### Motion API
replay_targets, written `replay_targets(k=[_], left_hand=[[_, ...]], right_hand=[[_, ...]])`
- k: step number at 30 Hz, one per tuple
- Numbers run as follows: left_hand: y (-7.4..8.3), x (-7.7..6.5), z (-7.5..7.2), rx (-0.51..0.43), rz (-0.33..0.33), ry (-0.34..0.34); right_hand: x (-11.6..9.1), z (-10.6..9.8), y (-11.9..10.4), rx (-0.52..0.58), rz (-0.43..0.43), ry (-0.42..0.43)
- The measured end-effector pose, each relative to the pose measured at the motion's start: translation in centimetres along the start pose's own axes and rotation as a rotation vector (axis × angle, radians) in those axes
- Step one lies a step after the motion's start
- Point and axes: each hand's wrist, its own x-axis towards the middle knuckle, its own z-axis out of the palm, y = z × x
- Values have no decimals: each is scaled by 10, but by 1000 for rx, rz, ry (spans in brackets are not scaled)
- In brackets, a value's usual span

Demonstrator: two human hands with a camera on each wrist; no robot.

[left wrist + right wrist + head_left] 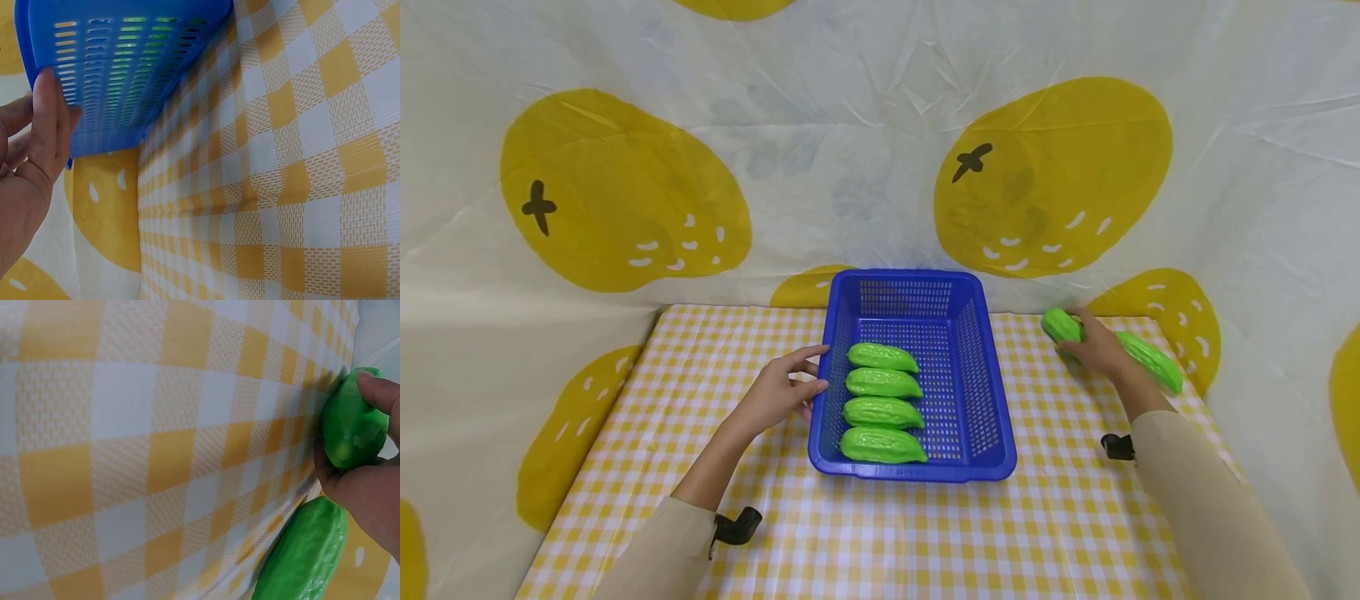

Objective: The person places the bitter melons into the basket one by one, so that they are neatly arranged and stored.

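Note:
In the head view a blue plastic basket [917, 472] with slotted walls stands mid-table. Along its left side several bright green bitter gourds [883, 445] lie in a row, their pointed ends to the right. My left hand [778, 390] touches the basket's left wall near the rim with extended, spread fingers; the left wrist view shows its fingertips on the blue wall [94, 37]. Toward the table's far right, my right hand [1101, 343] grips a green bitter gourd [353, 428] between thumb and fingers. Another bitter gourd [1152, 362] lies just behind that hand, partly hidden by it.
A yellow-and-white checked cloth [880, 542] covers the table. A pale curtain [850, 192] printed with big yellow fruit hangs close behind the table's back edge and along both sides. Small black devices [737, 527] are worn at both wrists.

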Motion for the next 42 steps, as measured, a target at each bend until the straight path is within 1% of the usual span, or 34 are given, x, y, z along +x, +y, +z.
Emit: replay_targets(k=[2, 5, 11, 21, 25, 31, 38, 42], left_hand=[[1, 0, -1, -1, -1, 3], [0, 0, -1, -2, -3, 2], [1, 0, -1, -2, -3, -2], [0, 0, 0, -19, -13, -11], [0, 0, 0, -17, -9, -8], [2, 0, -1, -4, 1, -5], [1, 0, -2, 2, 0, 5], [1, 0, -1, 6, 3, -4]], right_hand=[[0, 3, 1, 16, -7, 20], [-1, 3, 0, 24, -18, 25], [-9, 2, -5, 37, -9, 9], [-23, -3, -13, 1, -19, 27], [-30, -7, -22, 3, -40, 42], [-37, -14, -36, -23, -81, 76], [-42, -23, -58, -27, -144, 84], [-44, -25, -74, -22, -167, 89]])
